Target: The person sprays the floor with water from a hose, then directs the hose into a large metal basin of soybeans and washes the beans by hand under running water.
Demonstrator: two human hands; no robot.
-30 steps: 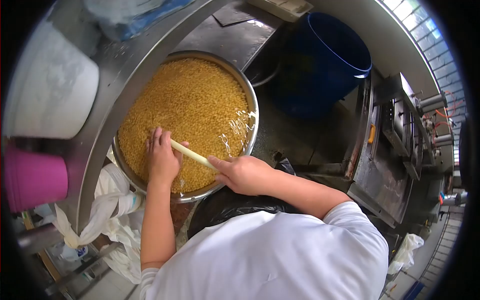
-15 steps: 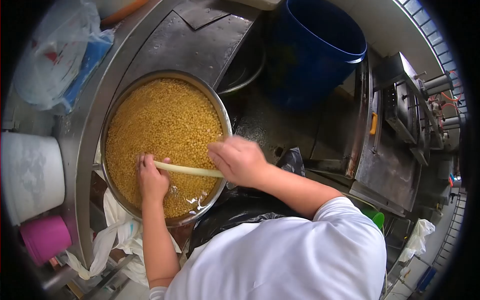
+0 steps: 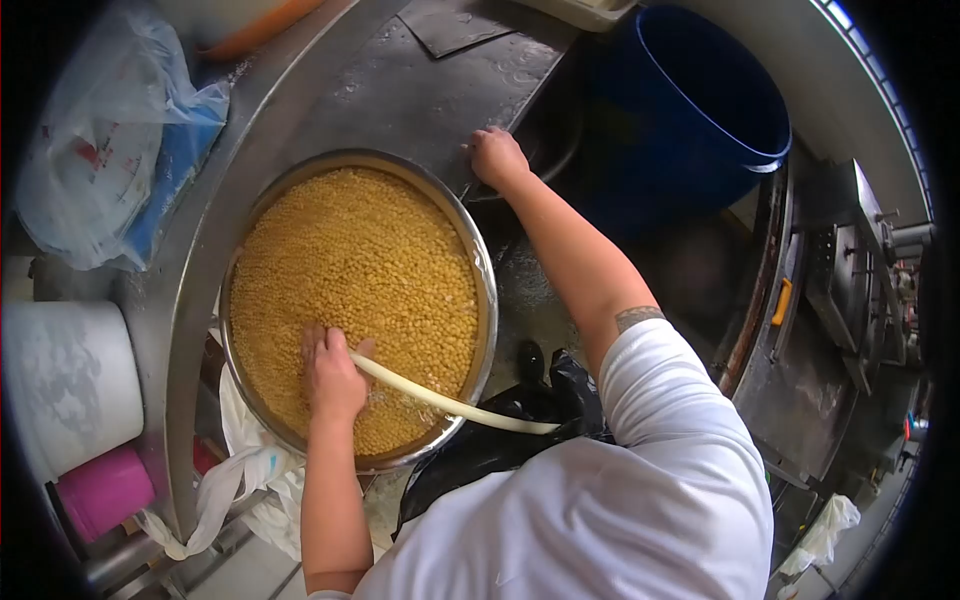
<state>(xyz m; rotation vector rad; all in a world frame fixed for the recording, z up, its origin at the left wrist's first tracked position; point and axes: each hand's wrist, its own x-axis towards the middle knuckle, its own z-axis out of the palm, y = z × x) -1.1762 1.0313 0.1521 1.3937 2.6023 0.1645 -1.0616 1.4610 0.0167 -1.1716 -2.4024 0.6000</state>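
A wide, round metal basin (image 3: 488, 285) is heaped with yellow beans (image 3: 350, 250), reaching up near its rim. At the left stand a white bucket (image 3: 70, 380) and, just below it in view, a pink bucket (image 3: 105, 490); at the upper right is a blue barrel (image 3: 650, 130) with a dark interior, its contents unclear. The left hand (image 3: 335, 375) is down at the beans, its grip closed on a pale hose (image 3: 430, 398) near the end. The hose crosses the basin's rim to black plastic (image 3: 575, 400) at the person's front. A second ago the right hand (image 3: 497, 158) held the hose; now it is apart from it, fingers curled by the counter (image 3: 370, 90) edge, whether pinching anything I cannot tell.
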